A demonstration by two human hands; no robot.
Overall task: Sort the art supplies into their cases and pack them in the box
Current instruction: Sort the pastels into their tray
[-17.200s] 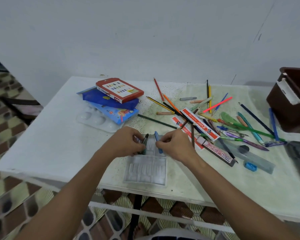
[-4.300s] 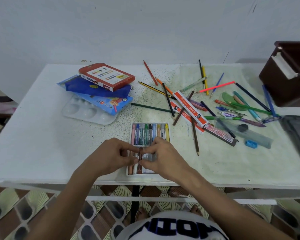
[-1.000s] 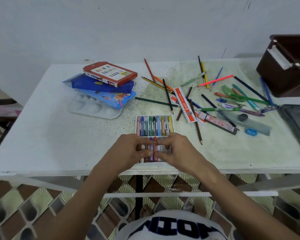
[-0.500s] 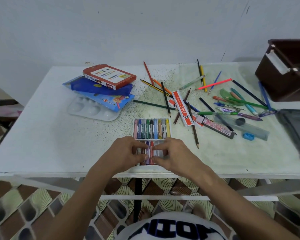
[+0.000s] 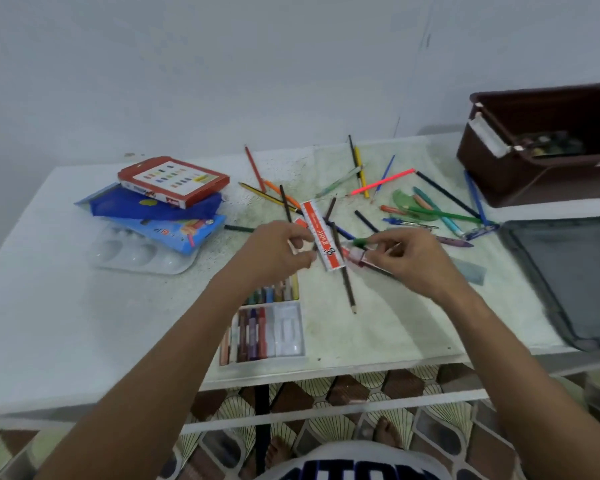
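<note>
case stack [image 5: 174,188]: sitting at about 10 o'clock on the tabletop [image 5: 66,306], red box on top of the blue pouches and the clear paint palette [image 5: 142,252]. Looks like they're being parked out of the way until there's stuff to slide into them.

crayon tray [image 5: 274,327]: lying at 6 o'clock, right at the near edge, closer to me than both hands. Far row is looking full, near row is only holding crayons on its left side, so the right slots are still waiting. Guessing it's staying close so each crayon is a short trip.

left hand [image 5: 274,252]: hovering just past the tray toward 12 o'clock, fingers curling in with the tips near the red-and-white ruler [image 5: 321,237]. Honestly can't tell if it's pinching anything, too blurry.

right hand [image 5: 409,258]: reaching in at about 1 o'clock from the tray, thumb and fingers pinching something small and reddish beside a green pen [image 5: 361,242]. My guess is another crayon being fished out.

loose pencils [image 5: 361,202]: scattering from 12 to 2 o'clock, just beyond both hands, still needing sorting.

brown box [image 5: 548,147]: waiting at 2 o'clock, well apart from the hands, with its dark lid [image 5: 568,282] lying at 3 o'clock.
</note>
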